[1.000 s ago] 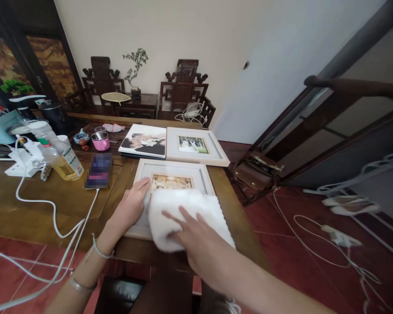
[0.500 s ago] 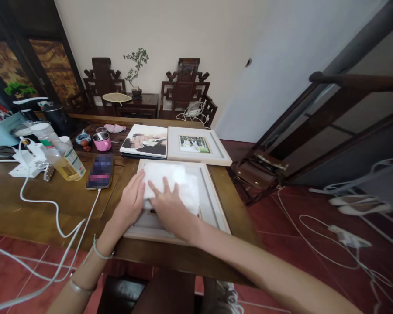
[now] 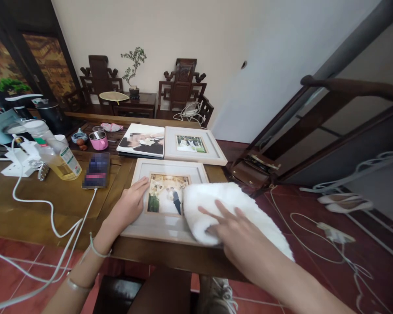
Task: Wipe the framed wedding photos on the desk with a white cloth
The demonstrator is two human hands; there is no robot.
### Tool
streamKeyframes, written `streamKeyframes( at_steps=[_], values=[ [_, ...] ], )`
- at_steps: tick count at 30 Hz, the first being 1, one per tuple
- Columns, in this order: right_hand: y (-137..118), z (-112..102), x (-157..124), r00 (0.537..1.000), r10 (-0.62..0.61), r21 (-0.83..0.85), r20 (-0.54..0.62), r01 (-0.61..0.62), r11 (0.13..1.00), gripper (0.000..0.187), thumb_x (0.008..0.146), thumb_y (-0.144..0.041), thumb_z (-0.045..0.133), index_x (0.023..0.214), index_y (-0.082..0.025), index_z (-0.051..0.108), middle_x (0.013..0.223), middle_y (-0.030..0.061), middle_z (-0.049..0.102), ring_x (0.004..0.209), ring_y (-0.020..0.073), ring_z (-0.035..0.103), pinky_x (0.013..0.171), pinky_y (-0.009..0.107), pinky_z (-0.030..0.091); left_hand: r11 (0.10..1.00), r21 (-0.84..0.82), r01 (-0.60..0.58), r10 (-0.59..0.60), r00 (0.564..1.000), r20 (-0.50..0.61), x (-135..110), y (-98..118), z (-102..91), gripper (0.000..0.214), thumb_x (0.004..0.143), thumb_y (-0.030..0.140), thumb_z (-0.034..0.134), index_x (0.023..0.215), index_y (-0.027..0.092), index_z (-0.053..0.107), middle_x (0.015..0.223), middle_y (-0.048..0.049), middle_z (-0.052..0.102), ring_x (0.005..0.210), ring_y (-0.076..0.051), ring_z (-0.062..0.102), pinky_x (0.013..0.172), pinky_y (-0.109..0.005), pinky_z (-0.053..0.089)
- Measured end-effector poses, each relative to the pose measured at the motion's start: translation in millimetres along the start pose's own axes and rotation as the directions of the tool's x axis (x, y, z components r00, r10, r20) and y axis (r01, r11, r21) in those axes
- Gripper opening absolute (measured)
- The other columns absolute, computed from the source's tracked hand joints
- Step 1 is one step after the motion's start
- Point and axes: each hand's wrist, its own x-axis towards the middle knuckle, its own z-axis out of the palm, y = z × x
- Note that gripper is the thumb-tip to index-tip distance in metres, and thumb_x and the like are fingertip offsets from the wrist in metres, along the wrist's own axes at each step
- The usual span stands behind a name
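Item 1: picture frame (image 3: 163, 226), pale border, grey mount; lying face up on the brown counter (image 3: 70, 197), near its front edge. Small photograph (image 3: 162, 195) showing at the centre, its right edge meeting the cloth.

Item 2: white fluffy cloth (image 3: 203, 198); covering the frame's right portion and extending beyond its right border, a fold curling at the near-left end.

Item 3: left hand (image 3: 130, 206); resting on the frame's left side, fingers extended together, gripping nothing. Thin bands circling the wrist and forearm.

Item 4: right hand (image 3: 236, 229); lying over the cloth, fingers spreading across its top. Thumb not clearly showing; cannot tell whether the cloth is being pinched.

Item 5: second frame (image 3: 212, 145); lying just behind the first, a picture panel (image 3: 144, 138) sitting beside it on the left.

Item 6: phone (image 3: 97, 171); lying left of the first frame, a white cable (image 3: 89, 204) running from its near end.

Item 7: bottle (image 3: 65, 162) of yellowish liquid; standing left of the phone.
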Motion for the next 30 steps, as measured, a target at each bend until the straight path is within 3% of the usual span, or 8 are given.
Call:
streamKeyframes(
  at_steps=[6, 10, 14, 17, 21, 24, 27, 30],
  values=[
    [12, -6, 79, 0.952, 0.009, -0.03, -0.307, -0.019, 0.999, 0.063, 0.07, 0.008, 0.046, 0.126, -0.015, 0.065, 0.157, 0.0135, 0.035, 0.143, 0.0468, 0.025, 0.101, 0.072, 0.036, 1.0, -0.012, 0.001, 0.0, 1.0, 0.022, -1, -3, 1.9, 0.066, 0.076, -0.006, 0.036, 0.137, 0.012, 0.052, 0.147, -0.0152, 0.05, 0.14, -0.023, 0.043, 0.117, -0.05, 0.036],
    [-16, -28, 136, 0.912, -0.191, -0.018, -0.363, 0.198, 0.98, 0.061, 0.077, 0.004, 0.049, 0.133, -0.017, 0.059, 0.159, 0.0111, 0.032, 0.145, 0.0423, 0.022, 0.106, 0.071, 0.03, 0.999, -0.041, 0.0, 0.001, 1.0, 0.011, 0, -4, 1.2, 0.07, 0.073, -0.008, 0.036, 0.137, 0.016, 0.053, 0.146, -0.0133, 0.051, 0.139, -0.023, 0.044, 0.116, -0.051, 0.036],
    [-38, -41, 161, 0.862, -0.346, -0.05, -0.37, 0.354, 0.934, 0.059, 0.081, 0.004, 0.046, 0.135, -0.019, 0.057, 0.161, 0.0069, 0.029, 0.148, 0.0365, 0.015, 0.113, 0.066, 0.021, 0.999, -0.047, 0.027, -0.025, 0.999, 0.046, 4, -2, -3.7, 0.067, 0.075, -0.006, 0.038, 0.136, 0.019, 0.055, 0.14, -0.0121, 0.058, 0.133, -0.025, 0.05, 0.114, -0.05, 0.039],
    [-27, -43, 155, 0.892, -0.315, -0.031, -0.325, 0.322, 0.946, 0.057, 0.081, 0.005, 0.046, 0.129, -0.02, 0.061, 0.157, 0.0074, 0.037, 0.148, 0.0334, 0.02, 0.112, 0.064, 0.024, 0.998, -0.058, 0.002, 0.0, 1.0, 0.023, 3, -2, -3.2, 0.071, 0.074, -0.007, 0.037, 0.138, 0.02, 0.053, 0.144, -0.0114, 0.054, 0.136, -0.024, 0.048, 0.115, -0.05, 0.038],
    [15, -38, 128, 0.942, -0.195, -0.018, -0.274, 0.198, 0.98, 0.052, 0.078, 0.008, 0.047, 0.119, -0.017, 0.068, 0.15, 0.0142, 0.047, 0.144, 0.0351, 0.029, 0.108, 0.064, 0.031, 0.998, -0.07, -0.007, 0.004, 0.999, -0.038, -2, -7, 4.3, 0.073, 0.073, -0.008, 0.035, 0.139, 0.018, 0.051, 0.146, -0.0124, 0.052, 0.139, -0.023, 0.044, 0.117, -0.052, 0.036],
    [41, -31, 102, 0.966, -0.093, -0.024, -0.243, 0.09, 0.996, 0.061, 0.073, 0.014, 0.04, 0.118, -0.014, 0.069, 0.149, 0.017, 0.047, 0.143, 0.0368, 0.031, 0.106, 0.065, 0.032, 0.998, -0.07, 0.006, -0.01, 0.998, -0.061, -5, -8, 8.5, 0.073, 0.074, -0.008, 0.036, 0.14, 0.02, 0.05, 0.147, -0.011, 0.051, 0.14, -0.022, 0.043, 0.118, -0.052, 0.034],
    [42, -20, 66, 0.972, -0.083, -0.046, -0.218, 0.075, 0.996, 0.064, 0.068, 0.016, 0.037, 0.116, -0.011, 0.07, 0.15, 0.0173, 0.044, 0.144, 0.0372, 0.029, 0.109, 0.063, 0.031, 0.998, -0.051, 0.03, -0.033, 0.998, -0.059, -5, -6, 8.8, 0.071, 0.074, -0.007, 0.035, 0.139, 0.018, 0.05, 0.146, -0.0123, 0.051, 0.141, -0.022, 0.042, 0.118, -0.052, 0.034],
    [23, -7, 20, 0.981, -0.128, 0.019, -0.143, 0.132, 0.991, 0.06, 0.066, 0.012, 0.045, 0.112, -0.014, 0.073, 0.152, 0.0152, 0.042, 0.145, 0.0384, 0.026, 0.113, 0.062, 0.028, 0.999, -0.032, 0.04, -0.042, 0.998, -0.046, -3, -5, 7.4, 0.071, 0.074, -0.007, 0.034, 0.138, 0.016, 0.051, 0.146, -0.0129, 0.051, 0.141, -0.021, 0.042, 0.118, -0.051, 0.034]
  ],
)
